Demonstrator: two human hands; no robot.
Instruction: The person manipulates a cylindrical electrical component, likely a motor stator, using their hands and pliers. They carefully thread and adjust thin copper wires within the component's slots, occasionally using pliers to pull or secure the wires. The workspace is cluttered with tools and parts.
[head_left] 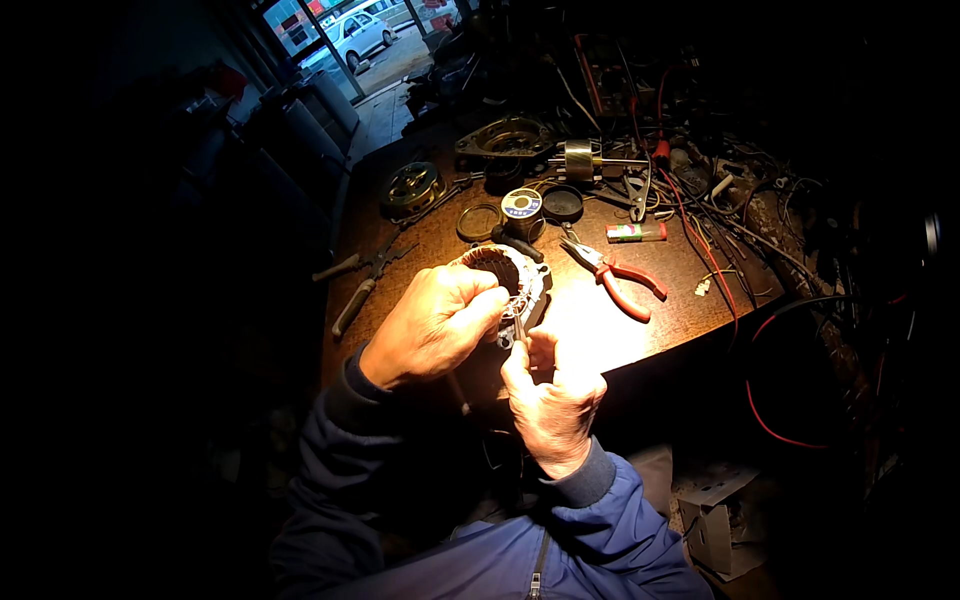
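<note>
A round motor stator [540,284] with copper windings and a pale metal housing is at the table's near edge. My left hand [432,325] is closed over its near left side, thumb and fingers pressed together at the wires on the rim. Between the thumb and fingers of my right hand [556,408], just below the stator, is a slim rod-like piece [519,328] pointing up at the windings; its kind is too small to tell. Red-handled pliers [610,275] lie to the right, jaws toward the stator.
Behind the stator stand a solder spool [522,204] and round lids [562,203]. Farther back are a metal end cover [505,137] and a rotor [580,160]. Scissors [366,275] lie left. Tangled wires [740,215] and a green-and-red tube [636,232] are on the right.
</note>
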